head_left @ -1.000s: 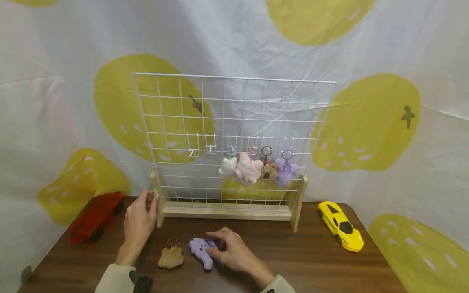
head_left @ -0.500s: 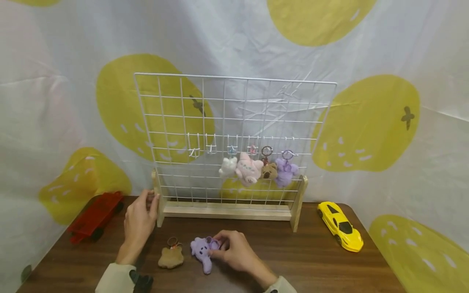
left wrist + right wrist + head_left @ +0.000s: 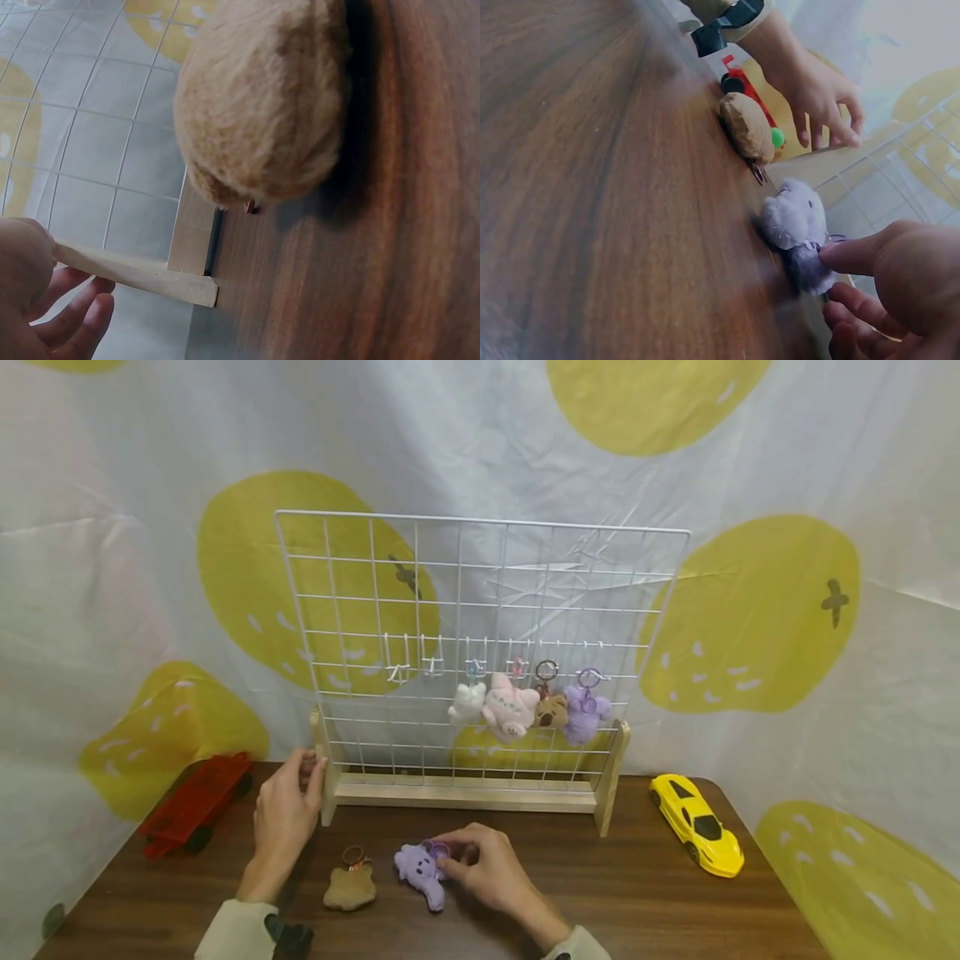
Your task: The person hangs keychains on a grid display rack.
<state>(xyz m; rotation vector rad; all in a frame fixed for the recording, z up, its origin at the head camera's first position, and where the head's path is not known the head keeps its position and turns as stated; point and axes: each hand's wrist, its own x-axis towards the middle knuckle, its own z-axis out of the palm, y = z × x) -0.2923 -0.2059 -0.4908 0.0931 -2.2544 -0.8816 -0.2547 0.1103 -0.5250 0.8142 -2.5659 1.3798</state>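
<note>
My right hand [image 3: 486, 870] pinches a purple plush keychain [image 3: 422, 868] near its purple ring, low at the tabletop in front of the rack. The right wrist view shows the thumb pressed against this plush [image 3: 795, 216], with the other fingers curled beneath. To its left lies a brown plush keychain [image 3: 350, 887] with its ring toward the rack; it looms large as the brown plush [image 3: 259, 97] in the left wrist view. My left hand [image 3: 287, 802] holds the left wooden post [image 3: 135, 274] of the white wire grid rack [image 3: 480, 585], thumb in front and fingers behind.
White, pink, brown and purple plush keychains [image 3: 510, 706] hang from hooks on the rack's right half. Two bare hooks [image 3: 397, 671] are at its left. A red toy vehicle [image 3: 197, 806] stands far left, a yellow toy car [image 3: 697, 824] at the right.
The purple plush has shifted slightly right and turned, and its ring now shows at my right fingertips. My left hand stays on the post.
</note>
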